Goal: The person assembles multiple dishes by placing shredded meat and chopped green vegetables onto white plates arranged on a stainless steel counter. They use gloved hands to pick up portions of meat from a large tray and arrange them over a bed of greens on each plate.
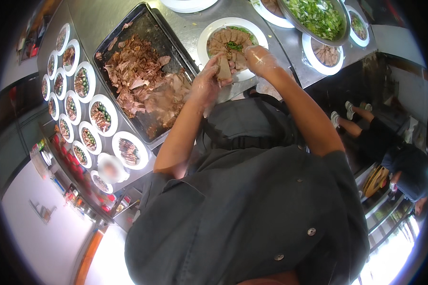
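Observation:
A white round plate [203, 42] lies in front of me with overlapping slices of brown meat [229, 37] and some green leaves at their middle. My left hand [205, 84], in a clear thin glove, is closed on a few meat slices [224, 69] at the plate's near edge. Over the right side of the plate is my right hand [260, 61], gloved too, with its fingers curled down. Whatever they grip is hidden. Left of the plate stands a black rectangular tray [162, 34] heaped with sliced meat [133, 78].
Several filled plates [101, 115] crowd the metal table at left. A metal bowl of chopped greens [316, 19] stands at the far right, beside more meat plates [325, 54]. Stacked white plates [189, 4] are at the far edge. Another person [390, 142] is off to the right.

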Available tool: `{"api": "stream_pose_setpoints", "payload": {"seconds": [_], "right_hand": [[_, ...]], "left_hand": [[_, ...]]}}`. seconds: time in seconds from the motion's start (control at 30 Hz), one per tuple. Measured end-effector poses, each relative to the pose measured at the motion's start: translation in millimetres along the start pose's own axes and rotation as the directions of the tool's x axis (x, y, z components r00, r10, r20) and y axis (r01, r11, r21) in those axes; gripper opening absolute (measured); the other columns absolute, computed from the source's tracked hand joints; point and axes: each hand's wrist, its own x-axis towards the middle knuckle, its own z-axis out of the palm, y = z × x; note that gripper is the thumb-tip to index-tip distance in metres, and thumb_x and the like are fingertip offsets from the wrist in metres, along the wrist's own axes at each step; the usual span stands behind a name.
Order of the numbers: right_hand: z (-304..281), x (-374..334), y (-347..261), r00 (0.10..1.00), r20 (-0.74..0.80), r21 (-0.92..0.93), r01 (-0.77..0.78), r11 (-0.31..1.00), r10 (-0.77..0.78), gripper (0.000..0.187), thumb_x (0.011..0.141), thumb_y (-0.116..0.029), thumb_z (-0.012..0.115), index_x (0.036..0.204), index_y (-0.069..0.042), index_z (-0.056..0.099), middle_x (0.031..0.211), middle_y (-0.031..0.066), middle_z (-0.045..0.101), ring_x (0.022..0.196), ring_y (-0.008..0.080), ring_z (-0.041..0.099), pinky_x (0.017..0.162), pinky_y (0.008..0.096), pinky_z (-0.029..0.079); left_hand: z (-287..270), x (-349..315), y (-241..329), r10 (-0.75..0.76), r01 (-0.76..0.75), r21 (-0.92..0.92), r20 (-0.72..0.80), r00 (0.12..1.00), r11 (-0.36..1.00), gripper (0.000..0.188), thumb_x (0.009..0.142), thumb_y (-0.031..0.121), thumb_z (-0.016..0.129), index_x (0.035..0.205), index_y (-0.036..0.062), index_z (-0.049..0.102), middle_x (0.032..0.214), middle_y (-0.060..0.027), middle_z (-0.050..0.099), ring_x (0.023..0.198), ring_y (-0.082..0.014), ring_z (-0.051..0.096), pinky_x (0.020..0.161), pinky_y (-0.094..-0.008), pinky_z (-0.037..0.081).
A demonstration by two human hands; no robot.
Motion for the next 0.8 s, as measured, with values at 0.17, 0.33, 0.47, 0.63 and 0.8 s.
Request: {"api": "stream_pose_setpoints", "payload": {"seconds": [0.17,0.33,0.47,0.63,0.8], "right_hand": [[-2.9,-10.9,6.3,0.995,-0.079,0.153,0.078,0.985,-0.067,0.022,0.098,-0.019,0.068,0.111,-0.001,0.072,0.109,0.0261,0.076,0.109,0.0437,0.073,0.095,0.0516,0.058],[13.1,2.4,17.5,0.972,-0.146,-0.023,0.184,0.983,-0.185,0.02,0.1,-0.017,0.062,0.108,-0.002,0.072,0.109,0.0252,0.075,0.107,0.044,0.073,0.096,0.0528,0.057],[15.5,6.5,15.9,0.965,-0.145,-0.106,0.205,0.973,-0.219,0.021,0.102,-0.017,0.057,0.106,-0.003,0.073,0.107,0.0247,0.075,0.107,0.0442,0.072,0.094,0.0533,0.057],[12.9,19.6,22.3,0.988,-0.073,-0.092,0.129,0.987,-0.136,0.021,0.102,-0.018,0.057,0.104,-0.004,0.073,0.106,0.0248,0.075,0.107,0.0442,0.072,0.094,0.0534,0.057],[2.7,-19.4,10.7,0.943,-0.315,0.024,0.127,0.992,-0.113,0.026,0.105,-0.025,0.062,0.111,-0.004,0.077,0.108,0.0218,0.078,0.103,0.0364,0.077,0.088,0.0462,0.061]], "left_hand": [[-6.6,3.6,-10.2,0.02,-0.019,0.052,-0.016,1.0,0.998,0.052,0.11,0.016,0.047,0.161,0.0034,0.043,0.14,-0.0168,0.064,0.124,-0.0268,0.065,0.097,-0.0354,0.055],[-24.4,14.4,-18.0,-0.001,0.011,-0.154,0.062,0.998,0.988,0.05,0.111,0.013,0.048,0.16,0.0004,0.044,0.14,-0.0165,0.064,0.126,-0.0273,0.065,0.102,-0.0381,0.057],[-15.7,10.4,-19.4,0.0,-0.012,-0.138,-0.087,0.996,0.99,0.05,0.112,0.007,0.045,0.16,-0.0031,0.039,0.146,-0.019,0.059,0.129,-0.0304,0.064,0.106,-0.0431,0.06],[-13.6,12.1,-22.7,-0.009,-0.012,-0.206,-0.098,0.995,0.979,0.053,0.111,0.001,0.046,0.162,-0.0047,0.034,0.155,-0.0186,0.052,0.135,-0.031,0.061,0.115,-0.0457,0.058],[7.3,2.9,-14.2,0.027,-0.042,-0.223,-0.069,0.997,0.974,0.054,0.111,0.001,0.048,0.164,-0.0005,0.036,0.159,-0.0157,0.051,0.143,-0.0299,0.056,0.124,-0.0471,0.05]]}}
